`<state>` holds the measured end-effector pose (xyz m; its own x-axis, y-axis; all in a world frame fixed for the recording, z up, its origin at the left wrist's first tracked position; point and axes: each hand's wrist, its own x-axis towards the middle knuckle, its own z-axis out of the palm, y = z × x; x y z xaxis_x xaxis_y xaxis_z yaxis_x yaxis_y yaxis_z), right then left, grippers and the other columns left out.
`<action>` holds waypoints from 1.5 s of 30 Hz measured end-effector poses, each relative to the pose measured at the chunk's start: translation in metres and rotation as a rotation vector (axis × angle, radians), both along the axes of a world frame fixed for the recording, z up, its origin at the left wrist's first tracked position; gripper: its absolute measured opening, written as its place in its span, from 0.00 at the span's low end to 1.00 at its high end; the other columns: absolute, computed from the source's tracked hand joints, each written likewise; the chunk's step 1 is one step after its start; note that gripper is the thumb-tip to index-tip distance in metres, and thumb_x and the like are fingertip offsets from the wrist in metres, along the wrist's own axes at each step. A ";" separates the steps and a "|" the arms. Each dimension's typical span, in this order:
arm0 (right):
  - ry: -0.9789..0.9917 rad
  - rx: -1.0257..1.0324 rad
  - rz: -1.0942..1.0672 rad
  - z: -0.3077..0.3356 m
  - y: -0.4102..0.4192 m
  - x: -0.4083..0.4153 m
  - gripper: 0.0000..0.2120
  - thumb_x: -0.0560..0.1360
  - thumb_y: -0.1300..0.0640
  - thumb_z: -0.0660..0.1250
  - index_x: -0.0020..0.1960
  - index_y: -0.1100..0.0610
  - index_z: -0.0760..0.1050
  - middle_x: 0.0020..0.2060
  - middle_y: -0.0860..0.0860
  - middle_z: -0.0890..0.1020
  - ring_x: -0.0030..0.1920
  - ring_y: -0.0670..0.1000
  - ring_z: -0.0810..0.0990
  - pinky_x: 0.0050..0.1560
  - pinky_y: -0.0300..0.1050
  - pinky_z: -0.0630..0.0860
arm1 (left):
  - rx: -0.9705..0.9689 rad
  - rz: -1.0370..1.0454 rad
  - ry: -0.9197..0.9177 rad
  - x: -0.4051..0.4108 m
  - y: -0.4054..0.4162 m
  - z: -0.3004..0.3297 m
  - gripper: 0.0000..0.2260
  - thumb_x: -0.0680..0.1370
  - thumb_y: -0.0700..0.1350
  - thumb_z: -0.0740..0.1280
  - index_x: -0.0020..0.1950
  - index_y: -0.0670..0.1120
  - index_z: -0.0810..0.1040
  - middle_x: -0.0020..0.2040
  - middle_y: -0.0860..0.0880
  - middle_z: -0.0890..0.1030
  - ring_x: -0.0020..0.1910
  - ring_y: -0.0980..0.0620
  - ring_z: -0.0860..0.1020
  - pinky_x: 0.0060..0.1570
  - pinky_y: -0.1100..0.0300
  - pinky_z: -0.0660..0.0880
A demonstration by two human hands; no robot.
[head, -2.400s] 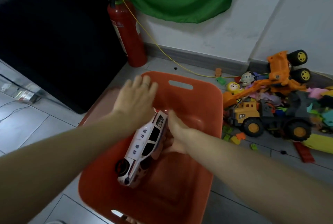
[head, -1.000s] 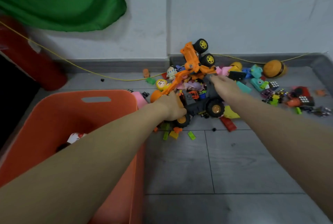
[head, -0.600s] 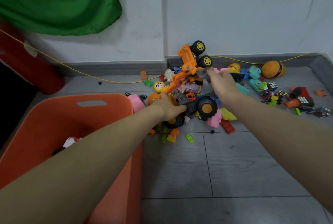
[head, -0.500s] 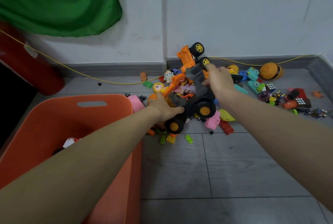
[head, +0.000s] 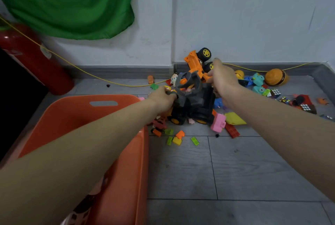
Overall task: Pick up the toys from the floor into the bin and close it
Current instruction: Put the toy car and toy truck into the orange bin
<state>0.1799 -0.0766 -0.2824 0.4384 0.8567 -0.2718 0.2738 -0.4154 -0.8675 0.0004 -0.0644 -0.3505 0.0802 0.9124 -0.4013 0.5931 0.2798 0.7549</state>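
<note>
A dark grey toy truck (head: 194, 103) with orange-hubbed wheels is tipped up above the toy pile, held from both sides. My left hand (head: 163, 99) grips its left end and my right hand (head: 223, 81) grips its right end near the raised grey scoop. The orange bin (head: 101, 114) stands open at lower left, right beside the truck; a white toy car shows dimly inside under my left forearm. An orange toy truck (head: 196, 61) leans wheels-up against the wall behind the pile.
Loose bricks (head: 176, 137), a pink block (head: 218, 125), a yellow piece (head: 233, 118), teal toys (head: 258, 83), puzzle cubes (head: 275, 93) and an orange ball (head: 276, 77) litter the grey floor by the wall. A red fire extinguisher (head: 36, 61) and yellow cord (head: 90, 74) lie left.
After dropping the white car in the bin, both hands reached to the pile, took hold of the dark grey truck and have lifted and tilted it off the floor toward the bin.
</note>
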 end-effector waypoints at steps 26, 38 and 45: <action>0.245 0.041 0.491 0.068 -0.012 -0.129 0.24 0.82 0.42 0.50 0.61 0.59 0.73 0.51 0.59 0.81 0.46 0.56 0.83 0.51 0.53 0.81 | 0.736 -0.751 0.704 -0.169 -0.062 0.200 0.18 0.73 0.61 0.62 0.58 0.52 0.73 0.67 0.47 0.64 0.44 0.52 0.78 0.52 0.54 0.77; -0.351 0.148 0.904 0.033 -0.040 -0.196 0.30 0.82 0.40 0.41 0.53 0.55 0.78 0.58 0.60 0.80 0.62 0.61 0.75 0.62 0.50 0.69 | 0.603 -0.787 0.713 -0.203 -0.133 0.134 0.13 0.75 0.57 0.65 0.58 0.56 0.72 0.66 0.48 0.61 0.40 0.52 0.78 0.46 0.53 0.78; -0.474 0.142 1.061 0.007 -0.063 -0.209 0.23 0.83 0.43 0.45 0.41 0.51 0.72 0.54 0.57 0.81 0.59 0.61 0.76 0.53 0.49 0.69 | 0.454 -0.800 0.763 -0.182 -0.157 0.052 0.13 0.78 0.52 0.66 0.61 0.55 0.69 0.65 0.45 0.60 0.35 0.46 0.77 0.37 0.54 0.77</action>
